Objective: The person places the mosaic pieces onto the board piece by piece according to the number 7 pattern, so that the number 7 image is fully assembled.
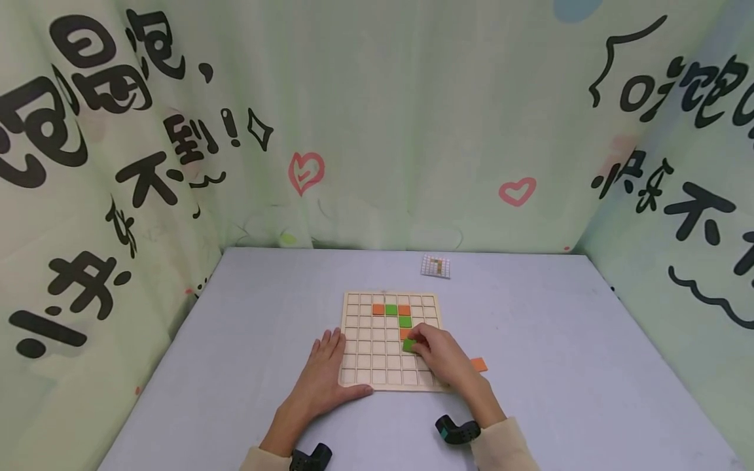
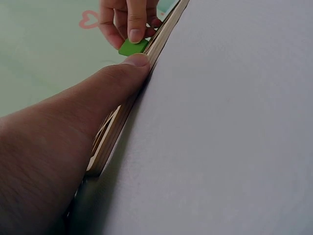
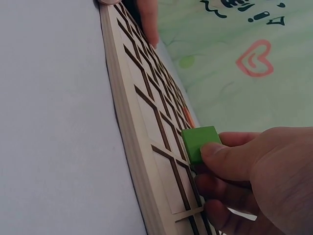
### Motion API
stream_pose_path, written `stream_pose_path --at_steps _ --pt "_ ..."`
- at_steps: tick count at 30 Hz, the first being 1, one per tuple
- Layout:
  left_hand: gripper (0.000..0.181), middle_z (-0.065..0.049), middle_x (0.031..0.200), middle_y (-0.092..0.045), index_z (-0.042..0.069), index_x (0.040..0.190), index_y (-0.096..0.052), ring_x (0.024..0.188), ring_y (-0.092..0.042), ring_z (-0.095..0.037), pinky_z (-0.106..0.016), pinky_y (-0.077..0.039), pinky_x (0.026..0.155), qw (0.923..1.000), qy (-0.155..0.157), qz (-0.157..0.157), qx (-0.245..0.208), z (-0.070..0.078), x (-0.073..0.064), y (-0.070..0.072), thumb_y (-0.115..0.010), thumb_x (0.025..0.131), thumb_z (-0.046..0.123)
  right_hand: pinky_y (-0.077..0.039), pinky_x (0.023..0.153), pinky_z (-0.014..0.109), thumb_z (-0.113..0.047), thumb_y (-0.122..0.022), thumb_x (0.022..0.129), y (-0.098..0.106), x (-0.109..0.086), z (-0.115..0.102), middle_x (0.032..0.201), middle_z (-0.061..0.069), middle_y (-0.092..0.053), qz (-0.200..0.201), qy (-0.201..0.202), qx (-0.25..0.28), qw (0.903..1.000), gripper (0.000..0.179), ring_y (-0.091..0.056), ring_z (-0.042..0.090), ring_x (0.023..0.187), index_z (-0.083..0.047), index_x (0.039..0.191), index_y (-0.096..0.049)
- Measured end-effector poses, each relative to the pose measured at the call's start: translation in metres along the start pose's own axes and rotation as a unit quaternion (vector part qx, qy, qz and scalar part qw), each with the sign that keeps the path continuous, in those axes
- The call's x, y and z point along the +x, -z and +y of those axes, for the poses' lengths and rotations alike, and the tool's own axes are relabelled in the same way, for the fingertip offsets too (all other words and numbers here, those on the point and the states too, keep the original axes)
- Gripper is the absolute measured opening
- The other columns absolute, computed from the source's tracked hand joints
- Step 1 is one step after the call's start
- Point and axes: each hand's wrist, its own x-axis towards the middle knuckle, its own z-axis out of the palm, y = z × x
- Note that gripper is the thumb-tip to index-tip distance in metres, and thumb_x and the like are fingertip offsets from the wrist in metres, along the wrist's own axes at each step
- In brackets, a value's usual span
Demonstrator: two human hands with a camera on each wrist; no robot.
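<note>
A wooden grid board [image 1: 372, 360] lies on the table, with orange and green square tiles in its upper cells. An orange tile [image 1: 378, 309], a green tile [image 1: 391, 309] and another orange tile [image 1: 404, 309] form a row. Below the row's right end come a green tile [image 1: 404, 322] and an orange tile [image 1: 404, 333], partly covered by fingers. My right hand [image 1: 444, 356] pinches a green tile [image 3: 199, 142] between thumb and fingers, tilted over the grid. With fingers straight, my left hand [image 1: 321, 379] rests at the board's left edge, its thumb along the front edge.
A loose orange tile [image 1: 480, 364] lies right of the board, partly behind my right forearm. Behind the board, a small patterned grid card [image 1: 436, 266] sits near the table's back edge. Printed curtains [image 1: 412, 131] enclose the white table [image 1: 559, 366].
</note>
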Motion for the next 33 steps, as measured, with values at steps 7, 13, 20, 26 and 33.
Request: stream_pose_path --at_steps 7,13,20,26,33 --pt "0.119 -0.021 0.164 -0.026 -0.005 0.154 -0.030 0.155 -0.019 -0.037 -0.053 -0.019 0.127 1.0000 0.005 -0.002 0.000 -0.0003 0.0000 -0.0011 -0.069 0.074 0.074 -0.055 0.078 0.029 -0.006 -0.071 0.091 -0.0016 -0.0010 0.0007 0.096 -0.004 -0.068 0.003 0.022 -0.009 0.9997 0.013 -0.060 0.007 0.086 -0.014 0.100 -0.069" --pt "0.119 -0.021 0.164 -0.026 -0.004 0.155 -0.030 0.155 -0.018 -0.037 -0.053 -0.018 0.127 1.0000 0.005 -0.006 0.000 -0.0004 0.0007 -0.0010 -0.069 0.074 0.075 -0.051 0.073 0.025 -0.009 -0.074 0.090 -0.0030 -0.0019 0.0003 0.094 -0.006 -0.061 0.014 0.031 -0.031 0.9989 0.012 -0.053 0.006 0.082 -0.015 0.100 -0.070" --pt "0.119 -0.020 0.165 -0.025 -0.004 0.155 -0.030 0.155 -0.018 -0.037 -0.053 -0.018 0.127 1.0000 0.006 -0.004 0.003 0.0006 0.0023 0.0002 -0.069 0.075 0.075 -0.047 0.069 0.022 -0.013 -0.075 0.090 -0.0029 -0.0003 0.0006 0.094 -0.006 -0.056 0.021 0.036 -0.045 0.9981 0.011 -0.048 0.005 0.078 -0.013 0.101 -0.072" --pt "0.119 -0.021 0.164 -0.026 -0.005 0.154 -0.030 0.155 -0.019 -0.037 -0.053 -0.018 0.127 1.0000 0.004 -0.002 0.001 0.0015 0.0021 0.0015 -0.069 0.074 0.074 -0.047 0.069 0.023 -0.013 -0.075 0.090 -0.0023 0.0001 0.0009 0.094 -0.005 -0.060 0.022 0.043 -0.048 0.9977 0.011 -0.049 0.006 0.077 -0.012 0.101 -0.073" --pt "0.119 -0.020 0.165 -0.025 -0.004 0.155 -0.030 0.155 -0.018 -0.037 -0.053 -0.018 0.127 0.9999 0.009 -0.006 0.006 0.0016 0.0019 -0.0002 -0.069 0.075 0.074 -0.047 0.068 0.023 -0.014 -0.075 0.090 -0.0036 -0.0020 0.0025 0.094 -0.005 -0.062 0.022 0.038 -0.049 0.9978 0.011 -0.049 0.006 0.077 -0.012 0.101 -0.074"
